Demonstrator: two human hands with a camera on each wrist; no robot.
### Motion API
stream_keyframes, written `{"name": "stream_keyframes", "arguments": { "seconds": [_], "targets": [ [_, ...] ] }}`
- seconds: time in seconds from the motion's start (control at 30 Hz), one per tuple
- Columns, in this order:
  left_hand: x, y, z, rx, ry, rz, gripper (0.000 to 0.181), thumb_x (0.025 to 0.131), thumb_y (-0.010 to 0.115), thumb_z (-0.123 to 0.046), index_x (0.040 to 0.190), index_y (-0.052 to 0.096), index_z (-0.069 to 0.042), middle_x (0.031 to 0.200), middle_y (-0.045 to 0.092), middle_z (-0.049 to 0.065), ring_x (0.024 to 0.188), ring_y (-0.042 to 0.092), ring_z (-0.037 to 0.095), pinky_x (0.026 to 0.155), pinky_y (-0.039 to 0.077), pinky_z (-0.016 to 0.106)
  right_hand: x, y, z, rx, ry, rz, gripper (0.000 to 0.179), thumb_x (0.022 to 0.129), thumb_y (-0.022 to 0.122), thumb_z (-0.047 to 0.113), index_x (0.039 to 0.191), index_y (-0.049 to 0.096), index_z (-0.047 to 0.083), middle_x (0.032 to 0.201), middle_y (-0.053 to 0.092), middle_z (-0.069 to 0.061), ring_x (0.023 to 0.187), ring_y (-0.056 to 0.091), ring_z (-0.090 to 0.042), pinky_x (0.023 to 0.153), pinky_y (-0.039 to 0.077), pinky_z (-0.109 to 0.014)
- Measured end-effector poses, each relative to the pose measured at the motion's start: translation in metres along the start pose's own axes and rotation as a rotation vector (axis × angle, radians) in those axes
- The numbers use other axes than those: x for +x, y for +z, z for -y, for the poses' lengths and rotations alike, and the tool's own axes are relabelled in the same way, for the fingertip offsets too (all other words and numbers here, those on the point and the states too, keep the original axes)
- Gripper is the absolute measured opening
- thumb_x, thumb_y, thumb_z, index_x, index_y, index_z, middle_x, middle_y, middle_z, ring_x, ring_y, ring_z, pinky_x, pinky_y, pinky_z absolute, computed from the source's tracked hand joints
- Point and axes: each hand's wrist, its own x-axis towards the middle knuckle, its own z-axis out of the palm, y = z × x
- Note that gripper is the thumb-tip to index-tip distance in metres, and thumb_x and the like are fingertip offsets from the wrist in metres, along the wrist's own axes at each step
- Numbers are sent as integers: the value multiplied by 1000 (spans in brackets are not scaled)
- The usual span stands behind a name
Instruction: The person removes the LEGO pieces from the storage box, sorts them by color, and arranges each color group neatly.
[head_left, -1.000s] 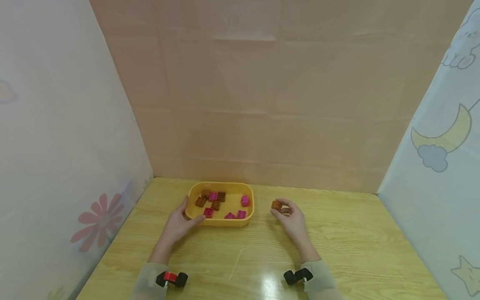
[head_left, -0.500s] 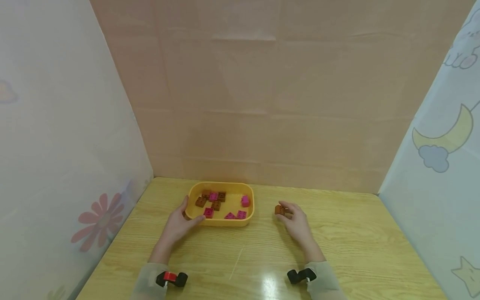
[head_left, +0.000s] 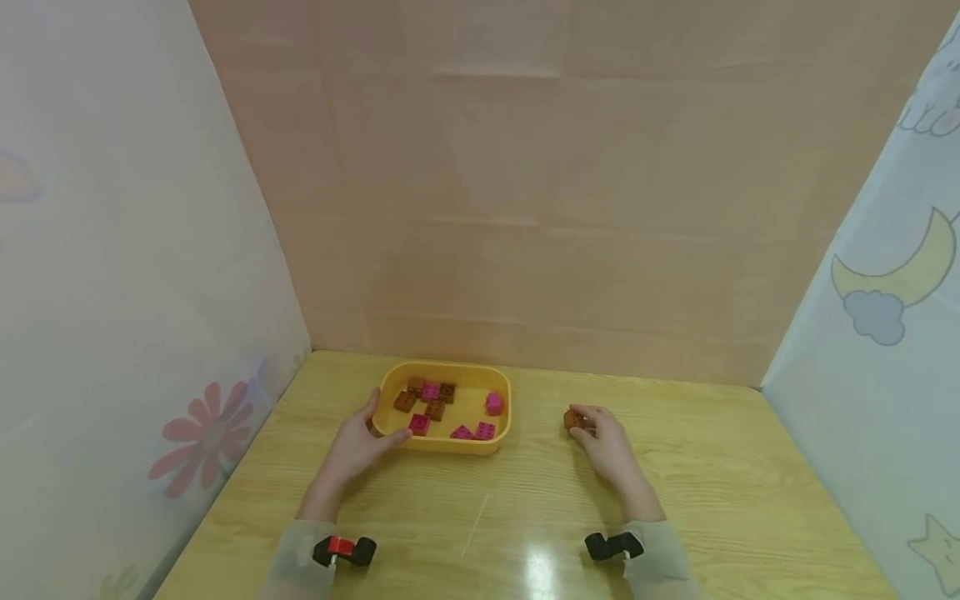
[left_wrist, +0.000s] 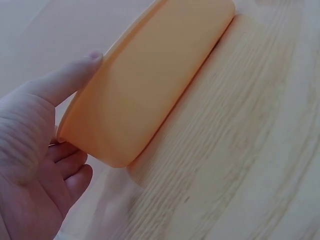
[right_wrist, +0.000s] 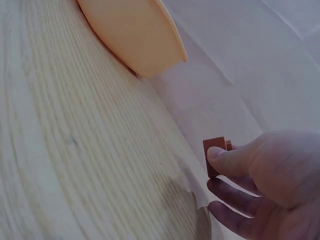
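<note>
In the head view a yellow plastic tray [head_left: 457,447] stands on the table left of centre, with several brown and pink toy building bricks in it. My left hand [head_left: 354,446] grips the tray's left end, thumb over the front rim and fingers around the side. The left wrist view shows the thumb [left_wrist: 75,77] on the rim and curled fingers [left_wrist: 70,167] at the tray's end wall. To the right of the tray, my right hand [head_left: 611,446] pinches a brown toy building brick [head_left: 572,419]. In the right wrist view this brick [right_wrist: 214,157] sits between thumb and fingertips, close over the table.
The wooden table [head_left: 480,517] ends at the back against a tan sheet [head_left: 480,208]. A patterned pale sheet [head_left: 150,275] bounds the left side, and another [head_left: 885,400] the right. Inside the tray, pink bricks [head_left: 485,431] lie toward the right end.
My right hand has moved right and slightly toward me with the brown brick, away from the tray. The left hand keeps its grip on the tray. The head view has shifted slightly.
</note>
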Motion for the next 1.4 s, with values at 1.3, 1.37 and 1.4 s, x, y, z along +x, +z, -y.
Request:
{"name": "stream_keyframes", "arguments": {
  "seconds": [1.3, 1.37, 1.4],
  "targets": [
    [2, -1, 4, -1, -21, 17, 118, 90, 88, -48, 169, 16, 1, 175, 19, 20, 159, 23, 40, 128, 24, 53, -5, 4, 3, -149, 19, 13, 51, 96, 78, 1, 145, 63, -3, 139, 64, -28, 129, 61, -48, 110, 46, -65],
    [3, -1, 4, 1, -19, 18, 118, 90, 87, -48, 169, 16, 1, 175, 19, 20, 159, 22, 40, 128, 23, 54, -4, 5, 3, -145, 29, 3, 50, 96, 78, 3, 144, 63, -4, 137, 65, -28, 127, 62, -48, 110, 47, -65],
    [3, 0, 4, 1, -17, 20, 118, 89, 88, -48, 169, 16, 1, 175, 19, 21, 159, 22, 40, 128, 23, 54, -4, 6, 3, -147, 31, -2, 50, 96, 78, 4, 143, 64, -4, 136, 66, -28, 126, 63, -48, 109, 47, -65]
  ]
}}
